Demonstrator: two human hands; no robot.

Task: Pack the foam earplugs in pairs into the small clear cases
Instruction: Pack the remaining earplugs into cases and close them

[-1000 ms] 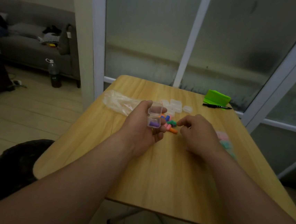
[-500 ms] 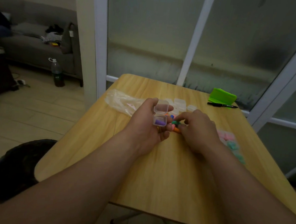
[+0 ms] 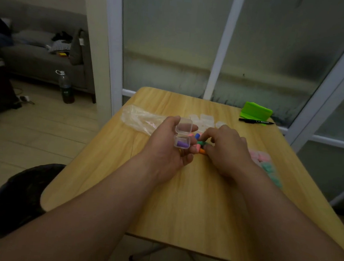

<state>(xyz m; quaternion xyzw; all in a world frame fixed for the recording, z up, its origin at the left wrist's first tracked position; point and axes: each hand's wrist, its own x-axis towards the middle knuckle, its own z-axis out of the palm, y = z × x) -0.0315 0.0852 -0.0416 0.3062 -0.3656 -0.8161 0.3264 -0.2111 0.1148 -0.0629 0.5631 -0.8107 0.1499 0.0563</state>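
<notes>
My left hand (image 3: 168, 149) holds a small clear case (image 3: 182, 136) with its lid open; a purple earplug (image 3: 181, 144) lies in its lower half. Just right of it, a small heap of loose coloured earplugs (image 3: 199, 142) sits on the wooden table (image 3: 191, 206). My right hand (image 3: 226, 150) rests over that heap with its fingertips curled down among the plugs; what they pinch is hidden. Several empty clear cases (image 3: 204, 121) lie behind the hands. Filled cases with pink and green plugs (image 3: 265, 163) lie to the right.
A crumpled clear plastic bag (image 3: 140, 118) lies at the table's left. A green pad (image 3: 256, 111) and a black pen (image 3: 256, 121) sit at the far right corner by the glass door. A dark stool (image 3: 20, 195) stands left of the table.
My right hand has moved left onto the earplug heap, its fingers now down among the plugs. My left hand keeps holding the open case in about the same place.
</notes>
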